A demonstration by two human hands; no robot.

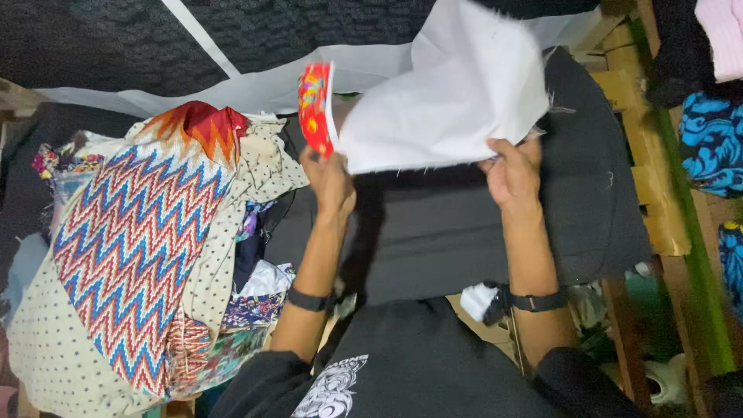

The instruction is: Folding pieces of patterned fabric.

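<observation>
Both my hands hold up one piece of cloth [457, 101] above a dark grey padded surface [457, 232]. The cloth shows a plain white back, and its turned-over left edge is red with bright printed spots. My left hand [329, 182] pinches that left edge from below. My right hand [512, 172] grips the lower right edge. Each wrist wears a dark band.
A heap of fabrics lies at the left, topped by a red, white and blue zigzag cloth [139, 240] over a cream dotted cloth [46, 340]. A wooden slatted frame [654, 178] runs down the right, with blue patterned fabric [712, 143] beyond it.
</observation>
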